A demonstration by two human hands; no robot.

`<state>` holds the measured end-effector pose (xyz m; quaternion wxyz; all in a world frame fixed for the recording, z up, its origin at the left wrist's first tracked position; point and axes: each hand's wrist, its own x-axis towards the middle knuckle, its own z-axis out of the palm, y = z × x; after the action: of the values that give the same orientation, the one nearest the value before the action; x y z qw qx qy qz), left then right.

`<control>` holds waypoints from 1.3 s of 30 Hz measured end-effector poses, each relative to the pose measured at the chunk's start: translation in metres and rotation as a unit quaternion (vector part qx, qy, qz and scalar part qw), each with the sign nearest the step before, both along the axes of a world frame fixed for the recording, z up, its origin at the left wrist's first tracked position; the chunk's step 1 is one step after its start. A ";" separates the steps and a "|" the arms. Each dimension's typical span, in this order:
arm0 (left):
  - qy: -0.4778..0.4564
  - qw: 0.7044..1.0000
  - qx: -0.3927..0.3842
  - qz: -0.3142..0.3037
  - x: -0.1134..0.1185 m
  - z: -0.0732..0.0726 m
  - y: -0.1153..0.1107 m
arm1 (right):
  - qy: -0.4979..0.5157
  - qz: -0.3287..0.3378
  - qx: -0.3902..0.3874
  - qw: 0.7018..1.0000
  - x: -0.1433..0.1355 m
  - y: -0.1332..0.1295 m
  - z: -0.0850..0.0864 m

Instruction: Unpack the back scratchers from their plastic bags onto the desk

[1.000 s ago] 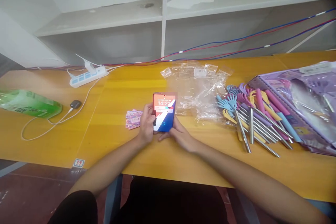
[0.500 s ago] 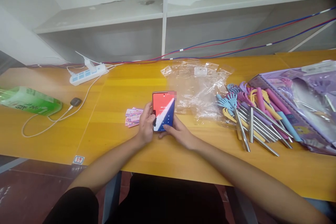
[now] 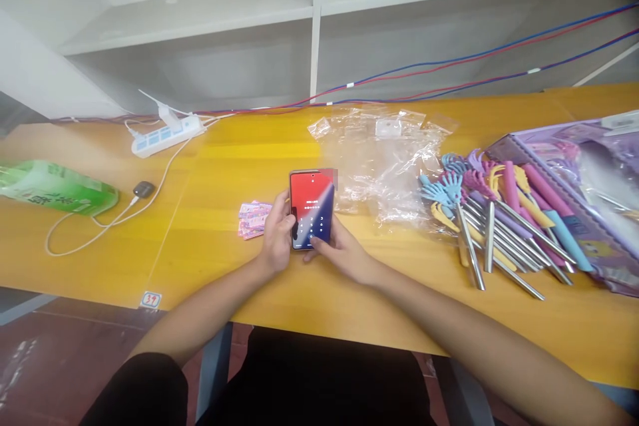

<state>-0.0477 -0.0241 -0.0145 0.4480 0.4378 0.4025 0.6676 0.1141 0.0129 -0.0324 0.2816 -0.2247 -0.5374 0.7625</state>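
A smartphone (image 3: 312, 206) with a red and blue lock screen and a number keypad is held upright above the table. My left hand (image 3: 278, 233) is closed round its left edge, thumb along the side. My right hand (image 3: 342, 249) grips the lower right corner, its thumb over the bottom of the keypad; the fingers behind the phone are mostly hidden. Just left of my left hand lies a small stack of pink and purple printed cards (image 3: 253, 219). Clear plastic bags (image 3: 384, 166) are spread behind and right of the phone.
To the right lie several hand-shaped back scratchers (image 3: 494, 219) with metal rods, beside a purple box (image 3: 564, 193). At left are a green bottle (image 3: 60, 188), a black charger plug (image 3: 144, 190) on a white cable and a power strip (image 3: 167, 136). Shelving (image 3: 316, 33) rises behind the wooden table (image 3: 200, 239).
The keypad digits on the phone screen now show more clearly. The camera view has shifted slightly, while both hands keep the same hold on the phone.
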 end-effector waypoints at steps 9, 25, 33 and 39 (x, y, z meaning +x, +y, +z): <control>0.010 1.000 0.006 0.002 0.002 0.001 0.000 | -0.009 0.011 0.003 1.000 0.002 0.000 0.004; -0.014 1.000 -0.007 -0.010 0.001 0.004 0.000 | -0.031 0.016 0.013 0.999 0.005 0.001 0.006; 0.013 0.999 -0.040 0.000 -0.001 0.003 -0.001 | -0.046 0.025 0.037 0.998 0.006 0.002 0.014; 0.002 0.999 -0.042 0.002 0.000 0.004 0.000 | -0.037 0.032 0.030 0.998 0.007 0.003 0.012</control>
<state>-0.0478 -0.0245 -0.0100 0.4637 0.4189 0.4322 0.6502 0.1209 0.0161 -0.0206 0.2432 -0.2270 -0.5768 0.7461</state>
